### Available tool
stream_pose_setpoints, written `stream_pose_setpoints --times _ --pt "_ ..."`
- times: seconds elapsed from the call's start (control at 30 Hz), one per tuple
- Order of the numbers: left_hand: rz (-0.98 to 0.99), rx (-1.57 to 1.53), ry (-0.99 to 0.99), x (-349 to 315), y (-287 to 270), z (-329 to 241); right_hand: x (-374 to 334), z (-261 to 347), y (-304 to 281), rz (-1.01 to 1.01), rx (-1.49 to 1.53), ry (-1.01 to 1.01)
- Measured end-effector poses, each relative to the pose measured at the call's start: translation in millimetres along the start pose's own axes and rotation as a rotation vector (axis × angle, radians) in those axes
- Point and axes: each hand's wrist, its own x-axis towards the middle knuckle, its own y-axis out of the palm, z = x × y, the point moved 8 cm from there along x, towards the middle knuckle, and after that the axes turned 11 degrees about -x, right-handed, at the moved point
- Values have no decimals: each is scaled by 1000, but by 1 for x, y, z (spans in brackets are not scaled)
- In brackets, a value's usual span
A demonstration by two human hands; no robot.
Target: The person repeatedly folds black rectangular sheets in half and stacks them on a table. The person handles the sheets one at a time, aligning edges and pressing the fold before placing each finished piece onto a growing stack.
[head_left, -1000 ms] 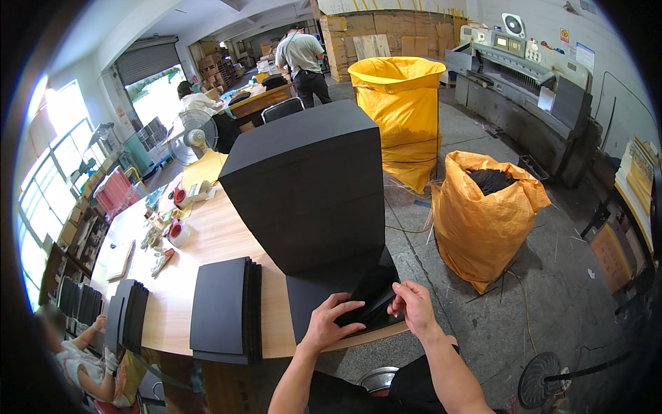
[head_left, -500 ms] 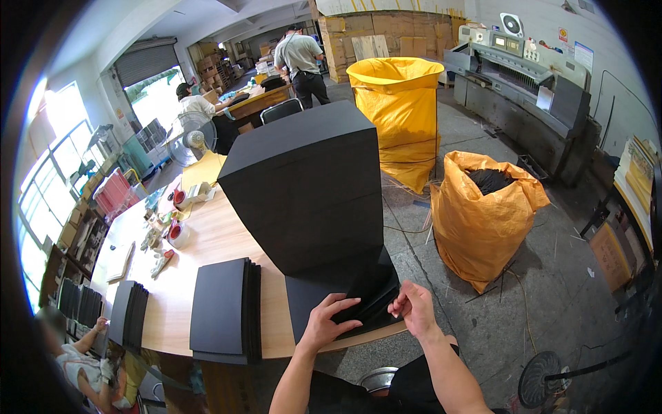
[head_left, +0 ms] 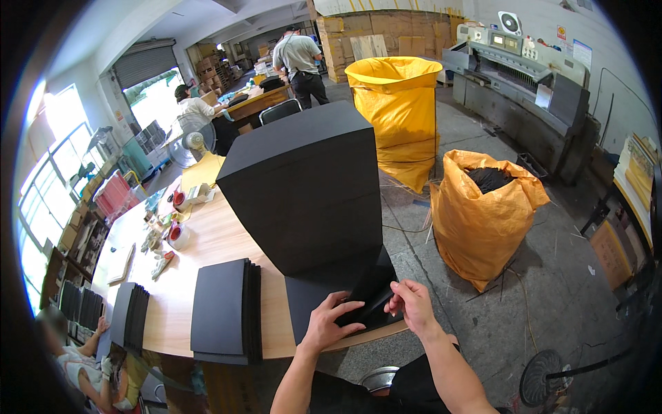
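A black sheet (head_left: 307, 303) lies flat at the front edge of the wooden table, at the foot of a tall black stack (head_left: 310, 200). My left hand (head_left: 334, 321) rests on this sheet with thumb and fingers spread apart. To its right, my right hand (head_left: 414, 308) is closed in a pinch on a thin, shiny black strip (head_left: 376, 303) that rises at a slant from the sheet. Whether that strip is separate or part of the sheet I cannot tell.
Left of the sheet stands a pile of black boards (head_left: 219, 310), with a smaller pile (head_left: 127, 314) beyond. Tape rolls (head_left: 178, 237) lie on the table (head_left: 276, 338). Two sacks, yellow (head_left: 393, 124) and orange (head_left: 483, 221), stand on the floor. A co-worker (head_left: 89, 366) sits at lower left.
My right hand has shifted slightly left, and the black strip at its fingertips now stands up more visibly. My left hand has barely moved.
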Motion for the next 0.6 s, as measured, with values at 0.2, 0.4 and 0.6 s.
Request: stream_pose_setpoints --times 0.2,0.4,0.6 --pt "-11 -51 -39 0 0 7 -8 3 -16 -122 -189 -59" --pt "-12 -47 -73 1 -2 8 -77 38 25 -306 -1341 -815" --pt "274 441 216 -18 28 -33 -69 -32 38 227 -1511 -559"
